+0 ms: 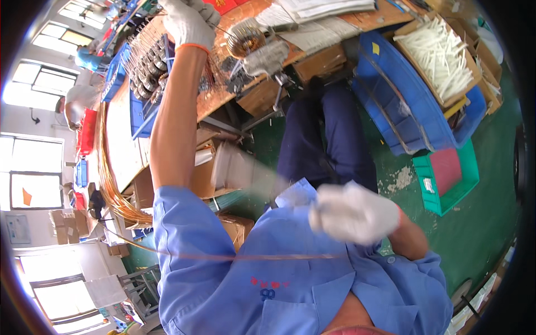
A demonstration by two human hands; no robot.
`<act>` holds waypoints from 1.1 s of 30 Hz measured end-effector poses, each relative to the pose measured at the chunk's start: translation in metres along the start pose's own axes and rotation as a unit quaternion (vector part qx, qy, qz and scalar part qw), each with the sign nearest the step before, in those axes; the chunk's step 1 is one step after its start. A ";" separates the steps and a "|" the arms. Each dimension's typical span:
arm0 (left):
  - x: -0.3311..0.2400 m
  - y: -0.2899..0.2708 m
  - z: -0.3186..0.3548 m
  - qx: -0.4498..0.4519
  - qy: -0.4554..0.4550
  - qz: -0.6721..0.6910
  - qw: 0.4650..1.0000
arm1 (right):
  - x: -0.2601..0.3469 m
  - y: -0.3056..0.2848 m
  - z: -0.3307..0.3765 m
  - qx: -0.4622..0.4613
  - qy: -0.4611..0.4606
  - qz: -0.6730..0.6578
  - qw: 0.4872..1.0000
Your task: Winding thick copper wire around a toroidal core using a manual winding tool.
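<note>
Blue shirt front [290, 285] nearest the lens. Copper-wound coil [244, 40] sits at the bench edge, against a grey metal fixture [268, 58], just right of my left hand [191, 23]. That hand, gloved, is cut off by the upper edge; fingers look curled, but I cannot tell whether they grip anything. My right hand [357, 213], also gloved, is motion-blurred before my lap: fingers bunched, contents unreadable. Thin wire [285, 257] crosses my shirt, its right end lost. Farther out: wound cores [148, 72] on the left, white strips [438, 58] in a carton on the right.
</note>
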State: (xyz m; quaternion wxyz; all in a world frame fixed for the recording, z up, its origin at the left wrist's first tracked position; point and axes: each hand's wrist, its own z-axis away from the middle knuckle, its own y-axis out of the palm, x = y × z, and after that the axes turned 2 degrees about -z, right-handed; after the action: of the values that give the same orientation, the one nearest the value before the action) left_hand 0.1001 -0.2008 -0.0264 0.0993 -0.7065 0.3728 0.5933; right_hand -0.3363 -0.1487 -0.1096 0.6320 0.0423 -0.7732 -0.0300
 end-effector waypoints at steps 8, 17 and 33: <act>0.130 -0.036 -0.088 -0.027 -0.144 0.132 0.980 | -0.058 -0.083 -0.197 -0.214 0.120 -0.333 0.910; -0.005 -0.066 -0.009 -0.085 -0.166 0.028 0.982 | -0.052 -0.012 -0.026 -0.153 0.170 -0.469 0.853; 0.023 0.010 -0.048 0.013 -0.061 -0.039 0.997 | -0.060 -0.029 -0.064 -0.156 0.098 -0.287 0.940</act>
State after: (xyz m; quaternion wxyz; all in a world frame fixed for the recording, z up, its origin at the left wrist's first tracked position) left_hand 0.1312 -0.2455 -0.0311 0.1537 -0.6819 0.3457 0.6260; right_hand -0.2610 -0.1710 -0.1585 0.6676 0.1661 -0.6483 -0.3263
